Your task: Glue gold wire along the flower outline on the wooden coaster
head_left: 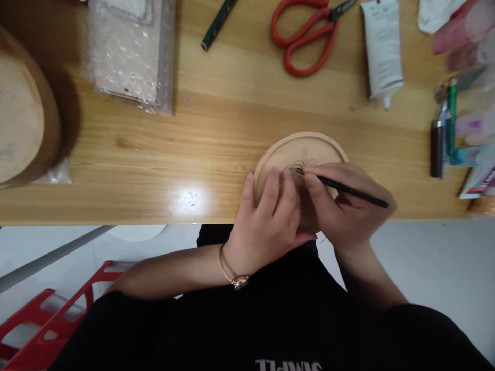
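A round pale wooden plate (305, 137) with a raised rim lies at the table's near edge. Thin dark curved lines (309, 163), like a flower outline, show on its face. My left hand (266, 221) holds the plate, its fingers bent over the rim and face and its thumb by the near side. Pinched in my right hand (344, 211) is a thin black pen (348, 190), its tip down at the lines. Both hands cover the plate's lower part, and the exact contact of the tip is hard to make out.
Red-handled scissors (305, 38), a white tube (382, 49) and a dark pen (217, 26) lie farther back. A plastic-wrapped pack (129, 56) and a round wooden box (27, 108) are at left. Bottles and tools (450, 123) crowd the right. A red stool (58, 319) stands below.
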`<state>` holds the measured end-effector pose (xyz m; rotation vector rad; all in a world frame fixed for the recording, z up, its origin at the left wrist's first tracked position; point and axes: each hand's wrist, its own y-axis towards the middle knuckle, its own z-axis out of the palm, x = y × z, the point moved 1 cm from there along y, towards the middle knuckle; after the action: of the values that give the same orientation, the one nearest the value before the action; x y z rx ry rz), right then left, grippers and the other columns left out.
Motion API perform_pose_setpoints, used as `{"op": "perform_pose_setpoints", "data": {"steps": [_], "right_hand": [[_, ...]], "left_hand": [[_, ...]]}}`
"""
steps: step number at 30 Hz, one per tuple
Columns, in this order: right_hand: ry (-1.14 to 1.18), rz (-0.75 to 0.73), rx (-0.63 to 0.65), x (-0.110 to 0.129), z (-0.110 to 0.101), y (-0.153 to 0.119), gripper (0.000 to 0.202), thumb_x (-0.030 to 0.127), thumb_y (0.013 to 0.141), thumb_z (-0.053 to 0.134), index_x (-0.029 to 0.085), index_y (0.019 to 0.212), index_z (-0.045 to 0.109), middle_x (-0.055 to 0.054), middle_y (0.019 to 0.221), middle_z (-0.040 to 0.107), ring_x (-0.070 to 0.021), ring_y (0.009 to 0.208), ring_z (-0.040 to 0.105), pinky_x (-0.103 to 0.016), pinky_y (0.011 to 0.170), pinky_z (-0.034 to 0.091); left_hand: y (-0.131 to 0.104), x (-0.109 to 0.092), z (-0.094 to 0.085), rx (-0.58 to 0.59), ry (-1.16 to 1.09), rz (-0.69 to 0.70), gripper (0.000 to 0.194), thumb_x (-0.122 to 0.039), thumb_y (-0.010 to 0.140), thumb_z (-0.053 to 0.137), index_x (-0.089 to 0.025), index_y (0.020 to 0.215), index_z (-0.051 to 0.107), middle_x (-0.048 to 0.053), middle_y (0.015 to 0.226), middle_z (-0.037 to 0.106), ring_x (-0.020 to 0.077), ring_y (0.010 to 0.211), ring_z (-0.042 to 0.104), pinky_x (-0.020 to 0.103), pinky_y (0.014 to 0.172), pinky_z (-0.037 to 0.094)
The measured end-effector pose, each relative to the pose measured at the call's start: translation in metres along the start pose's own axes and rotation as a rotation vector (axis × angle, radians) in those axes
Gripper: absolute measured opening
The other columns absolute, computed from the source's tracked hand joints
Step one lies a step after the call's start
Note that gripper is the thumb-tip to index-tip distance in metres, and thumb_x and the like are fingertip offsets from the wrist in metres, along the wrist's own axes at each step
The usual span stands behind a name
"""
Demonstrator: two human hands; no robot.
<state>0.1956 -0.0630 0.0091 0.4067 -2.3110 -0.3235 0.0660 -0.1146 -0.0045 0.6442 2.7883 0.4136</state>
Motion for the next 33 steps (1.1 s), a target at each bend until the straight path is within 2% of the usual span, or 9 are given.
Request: {"op": "perform_pose_setpoints", "data": {"steps": [12, 24, 33], "right_hand": [[-0.023, -0.014, 0.007, 0.0003, 0.0016, 0.0021, 0.012, 0.013, 0.082, 0.065, 0.024, 0.083, 0.071, 0.0, 0.078, 0.075, -0.0161, 0.074, 0.071, -0.031, 0.069, 0.059], [-0.011, -0.009, -0.002, 0.0, 0.0019, 0.0009, 0.011, 0.013, 0.082, 0.065, 0.022, 0.083, 0.071, 0.0, 0.077, 0.074, -0.0152, 0.074, 0.071, -0.03, 0.071, 0.058], [0.016, -0.007, -0.027, 0.0001, 0.0027, 0.0009, 0.013, 0.011, 0.081, 0.065, 0.023, 0.082, 0.071, 0.0, 0.077, 0.074, -0.0154, 0.073, 0.071, -0.029, 0.071, 0.058]], "left_hand": [[0.0003, -0.0001, -0.0019, 0.027, -0.004, -0.001, 0.074, -0.062, 0.096, 0.034, 0.001, 0.127, 0.057, 0.019, 0.124, 0.064, 0.0359, 0.115, 0.058, 0.052, 0.094, 0.046], [0.001, 0.0011, -0.0028, 0.031, 0.006, 0.011, 0.071, -0.059, 0.098, 0.03, 0.001, 0.127, 0.057, 0.017, 0.124, 0.065, 0.0357, 0.115, 0.059, 0.052, 0.091, 0.048], [-0.0014, 0.0021, -0.0017, 0.01, -0.025, 0.011, 0.071, -0.06, 0.095, 0.039, 0.001, 0.127, 0.057, 0.02, 0.122, 0.064, 0.0358, 0.117, 0.058, 0.051, 0.098, 0.044]]}}
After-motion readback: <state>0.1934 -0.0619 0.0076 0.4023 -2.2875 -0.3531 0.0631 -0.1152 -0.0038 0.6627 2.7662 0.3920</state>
